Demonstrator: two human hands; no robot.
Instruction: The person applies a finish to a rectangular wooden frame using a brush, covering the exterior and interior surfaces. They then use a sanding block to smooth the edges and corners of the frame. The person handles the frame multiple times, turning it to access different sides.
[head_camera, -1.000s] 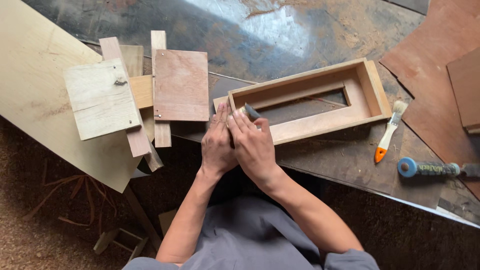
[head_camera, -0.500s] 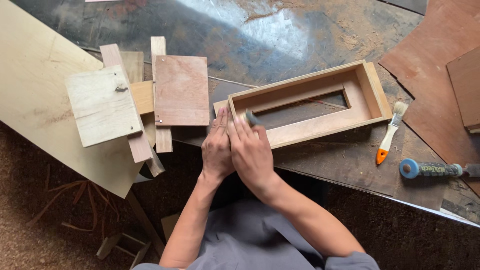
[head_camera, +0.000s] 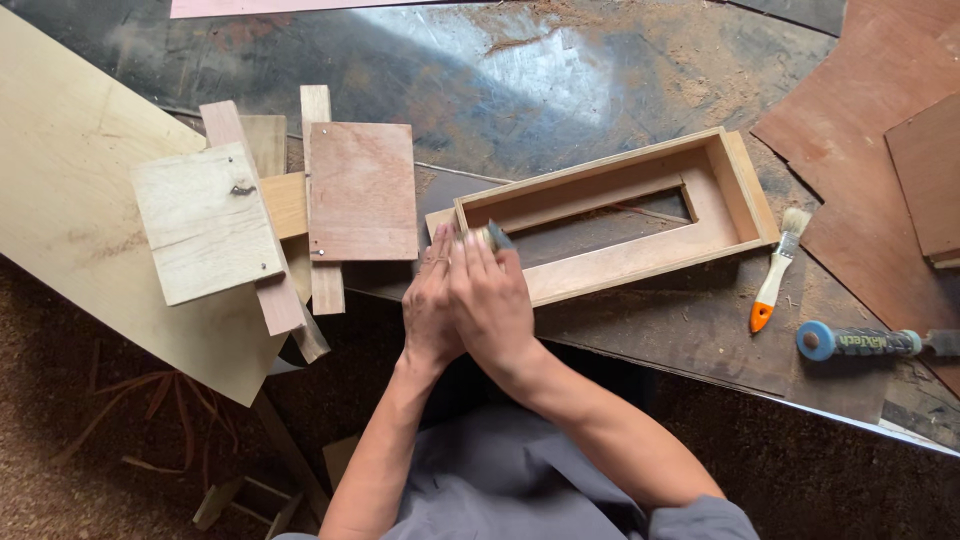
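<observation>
Hands pressed together at the near-left corner of a wooden box frame

Wooden box frame (head_camera: 640, 265) lies slantwise on the dark worktop (head_camera: 560, 80), its long slot open through the bottom and its left end nearest the person. Both hands meet at that left end. The left hand (head_camera: 432, 305) lies flat, fingers (head_camera: 437, 262) stretched out and closed together, resting against the near-left corner of the frame. The right hand (head_camera: 492, 300) sits just beside it, touching it, curled over a small dark-and-pale block (head_camera: 490, 236) whose tip shows above the knuckles; its fingers are closed around that block, pressing it on the frame's near wall.

Left of the hands, a stack of wood offcuts (head_camera: 275, 210) rests on the worktop edge: a reddish plywood square (head_camera: 362, 190) on top of pale strips, and a pale square board (head_camera: 205, 220) beside it. A large pale plywood sheet (head_camera: 70, 200) slopes under them at far left.

Right of the frame lies a small paintbrush (head_camera: 775, 275) with an orange-tipped handle, and nearer still a tool with a blue handle (head_camera: 860, 342). Reddish-brown boards (head_camera: 880, 150) cover the far right.
</observation>
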